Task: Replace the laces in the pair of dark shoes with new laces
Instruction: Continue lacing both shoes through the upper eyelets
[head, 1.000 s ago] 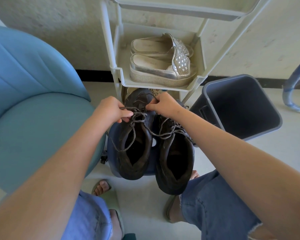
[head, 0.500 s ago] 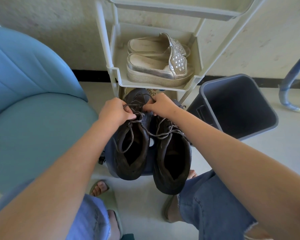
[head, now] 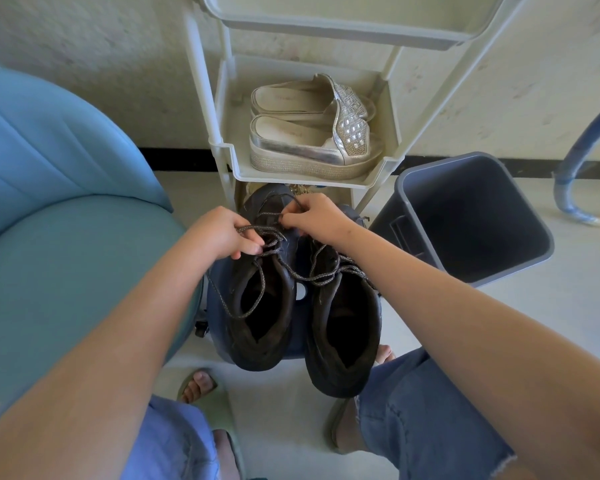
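Two dark shoes sit side by side on a low blue stool [head: 212, 306] between my knees, heels toward me, toes under the rack [head: 291, 177]. The long axis of each runs straight away from me. Both hands are on the left shoe [head: 238, 282]. The right shoe [head: 340, 382] is touching it, laced and not being worked on.

My left hand [head: 222, 233] is curled, pinching the old lace [head: 263, 285] at the top eyelets on the ankle end. My right hand [head: 316, 216] is farther forward, toward the toe, fingers curled and pinching the same lace over the lower crossings. A loose end loops down across the shoe's opening. I can't tell which eyelet the right fingertips are at.

Step, as I judge it: unthreading the old lace, early in the task. No new laces are in view. The lacing lies toe-ward of my left hand and just under my right, so the right hand is the nearer one to loosen the next crossing, pulling back along the shoe's axis toward me. Risk: the lace snags, or the shoe slides off the stool.

Nearby: a grey bin [head: 406, 216] on the floor to my right, silver slippers [head: 309, 150] on the rack, a blue chair [head: 66, 254] to my left.
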{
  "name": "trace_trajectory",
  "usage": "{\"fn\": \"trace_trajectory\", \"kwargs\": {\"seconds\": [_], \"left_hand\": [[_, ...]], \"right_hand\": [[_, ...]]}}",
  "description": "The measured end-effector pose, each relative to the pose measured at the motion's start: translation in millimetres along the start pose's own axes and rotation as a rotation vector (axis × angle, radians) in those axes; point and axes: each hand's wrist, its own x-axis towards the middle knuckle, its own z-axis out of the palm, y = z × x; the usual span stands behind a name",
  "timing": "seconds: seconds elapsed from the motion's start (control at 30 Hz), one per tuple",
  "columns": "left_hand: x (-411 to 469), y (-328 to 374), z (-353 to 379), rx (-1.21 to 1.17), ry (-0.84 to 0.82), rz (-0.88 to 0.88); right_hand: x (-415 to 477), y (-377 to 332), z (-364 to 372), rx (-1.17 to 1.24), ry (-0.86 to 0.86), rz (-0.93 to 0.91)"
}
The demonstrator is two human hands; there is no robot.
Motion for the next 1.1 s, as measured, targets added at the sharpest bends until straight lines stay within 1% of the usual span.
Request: {"fn": "trace_trajectory", "kwargs": {"seconds": [0.07, 0.2, 0.27, 0.47, 0.57, 0.67, 0.83, 0.93, 1.1], "left_hand": [[-4, 2, -4, -0.04, -0.013, -0.039], [1, 3, -18, -0.396, 0.127, -0.241], [3, 4, -23, -0.464, 0.156, -0.275], [-4, 19, -11, -0.19, -0.038, -0.221], [1, 16, -10, -0.098, 0.02, -0.164], [3, 12, -8, -0.081, 0.043, -0.128], [9, 11, -6, -0.081, 0.098, -0.153], [12, 8, -6, -0.094, 0.133, -0.13], [10, 17, -6, -0.061, 0.127, -0.139]], "right_hand": [[0, -1, 0, 0.066, -0.013, 0.029], [2, -2, -3, 0.097, -0.071, 0.07], [2, -3, -6, 0.085, -0.089, 0.065], [2, -6, -13, 0.048, -0.058, 0.027], [4, -5, -14, -0.001, -0.042, 0.015], [6, -5, -13, -0.053, -0.047, 0.004], [7, -6, -14, -0.079, -0.034, 0.017], [8, -8, -14, -0.108, -0.028, 0.02], [8, -11, -11, -0.179, -0.028, 0.023]]}}
